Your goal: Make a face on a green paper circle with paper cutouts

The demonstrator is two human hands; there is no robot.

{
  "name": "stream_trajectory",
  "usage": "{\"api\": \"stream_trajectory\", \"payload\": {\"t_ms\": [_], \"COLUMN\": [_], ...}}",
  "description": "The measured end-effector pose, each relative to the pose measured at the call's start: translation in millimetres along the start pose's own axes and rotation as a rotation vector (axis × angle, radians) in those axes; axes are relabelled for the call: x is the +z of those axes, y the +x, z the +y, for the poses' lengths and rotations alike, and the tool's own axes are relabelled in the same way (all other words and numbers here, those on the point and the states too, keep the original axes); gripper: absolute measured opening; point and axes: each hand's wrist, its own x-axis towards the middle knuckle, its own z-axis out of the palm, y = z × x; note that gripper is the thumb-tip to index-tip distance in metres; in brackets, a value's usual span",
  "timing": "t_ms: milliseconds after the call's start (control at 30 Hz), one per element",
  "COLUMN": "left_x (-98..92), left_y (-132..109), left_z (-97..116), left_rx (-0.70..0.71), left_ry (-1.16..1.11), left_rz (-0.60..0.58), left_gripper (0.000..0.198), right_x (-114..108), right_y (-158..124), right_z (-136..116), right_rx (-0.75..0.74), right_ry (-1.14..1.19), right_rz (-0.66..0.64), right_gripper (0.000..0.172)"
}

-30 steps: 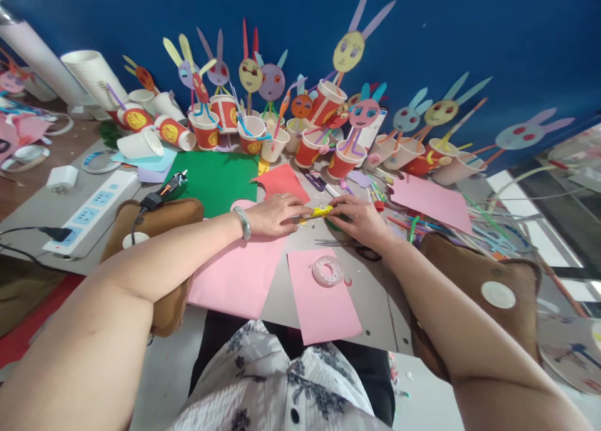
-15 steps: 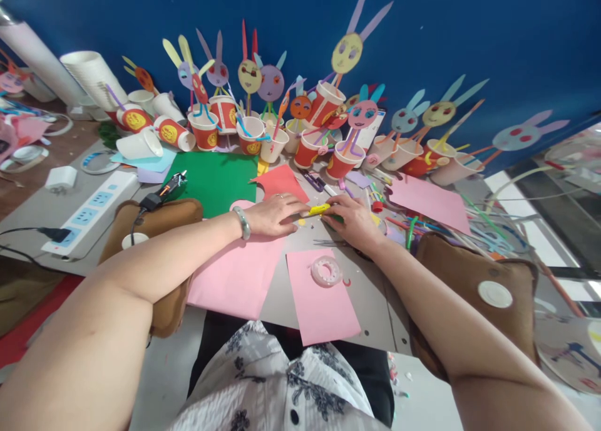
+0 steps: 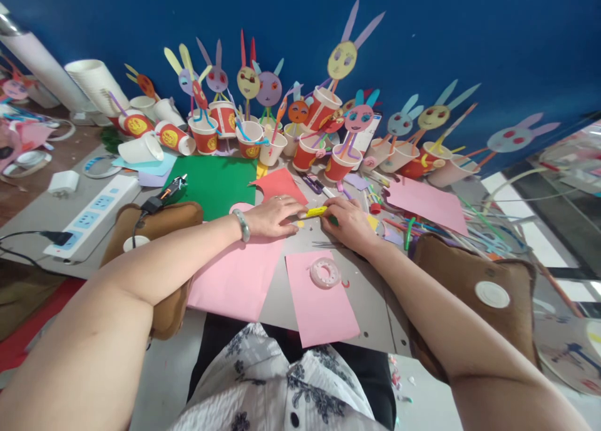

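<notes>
My right hand (image 3: 346,223) is closed on a slim yellow utility knife (image 3: 315,212), holding its right end low over the grey table. The knife's thin greyish end points left toward my left hand (image 3: 276,216). That hand lies palm down with fingers stretched out, the fingertips close to the knife's tip; whether they touch it I cannot tell. Under my left wrist is a large pink sheet (image 3: 239,277). Scissors (image 3: 323,244) lie partly hidden beside my right hand. Nearer my body, a roll of clear tape (image 3: 325,272) rests on a smaller pink sheet (image 3: 323,321).
Paper cups (image 3: 342,164) with paper rabbit heads line the blue wall. Green paper (image 3: 211,177) and red paper (image 3: 284,183) lie ahead. Brown cushions (image 3: 469,306) flank my forearms. A power strip (image 3: 91,215) stands left; pens, pipe cleaners and a pink sheet (image 3: 427,202) lie right.
The yellow knife and my right hand have shifted slightly left, bringing the knife nearer my left fingertips. The view has tilted up a little.
</notes>
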Motion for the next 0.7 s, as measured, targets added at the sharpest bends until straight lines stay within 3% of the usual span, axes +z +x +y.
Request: {"api": "stream_trajectory", "payload": {"t_ms": [133,267,333,400,533,700], "left_x": [0.8,-0.6,-2.4,-3.5,-1.3,0.1], "left_y": [0.5,3.2,5.1,6.6,7.5,7.7], "left_z": [0.5,9.0,17.3,25.9,36.5,42.7], "left_rx": [-0.014,-0.058,-0.088,-0.146,-0.241,-0.307], "left_ry": [-0.045,-0.115,-0.197,-0.304,-0.592,-0.775], "left_rz": [0.028,0.172,0.236,0.279,0.254,0.229], "left_gripper": [0.036,0.026,0.021,0.017,0.022,0.034], "right_x": [-5.4,-17.7,-24.2,-29.6,-34.4,-33.1], "right_y": [0.1,0.8,1.2,0.7,-4.0,-12.6], "right_z": [1.2,-8.9,-20.2,-32.4,-46.8,-44.7], "right_rx": [0.095,0.216,0.213,0.167,0.007,-0.103], "right_ry": [0.23,0.549,0.591,0.534,0.197,-0.036], "right_rz": [0.025,0.091,0.133,0.189,0.29,0.155], "right_gripper": [0.011,0.015,0.015,0.014,0.008,0.008]}}
